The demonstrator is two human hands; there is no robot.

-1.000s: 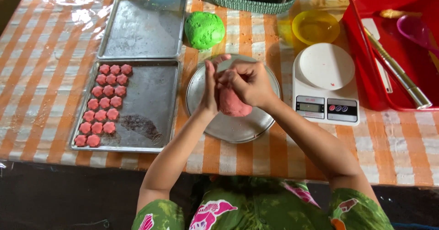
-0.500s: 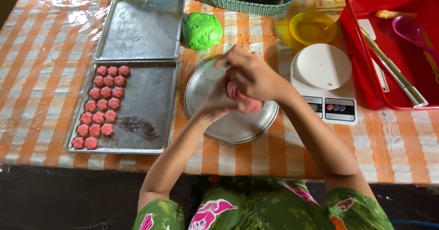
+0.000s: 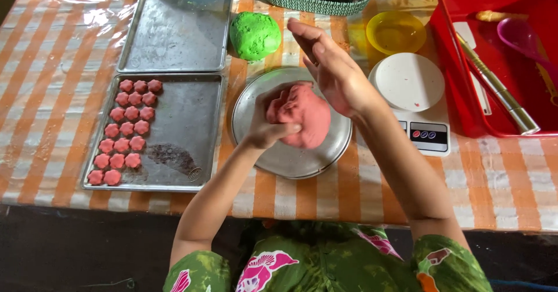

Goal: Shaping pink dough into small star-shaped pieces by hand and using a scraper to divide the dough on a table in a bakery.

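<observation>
Since 0.5 s ago the right hand [image 3: 334, 74] has lifted off the pink dough lump [image 3: 302, 113]; it was pressed over the lump together with the other hand, and now it is raised above the far edge of the round metal plate [image 3: 290, 161], fingers straight and spread, grasping nothing. The left hand [image 3: 268, 123] has stayed on the lump, its grip clenched around the lump's left side with the thumb lying across the front. More of the dough shows than before.

The lump is salmon-pink, matte and rounded, with folds and creases on the top where fingers have pushed in. It sits on the plate, near its middle, on the orange-checked bench [image 3: 52, 54].

Left of the plate, a metal baking tray [image 3: 186, 129] carries 15 small pink flower-shaped pieces [image 3: 125, 130] in rows along its left side. A second, bare tray [image 3: 174, 30] lies beyond it. A ball of green dough [image 3: 254, 35] rests on the bench just past the plate. To the right stand a white kitchen scale [image 3: 410, 83], a yellow bowl [image 3: 396, 31] and a red tub [image 3: 494, 54] of utensils.
</observation>
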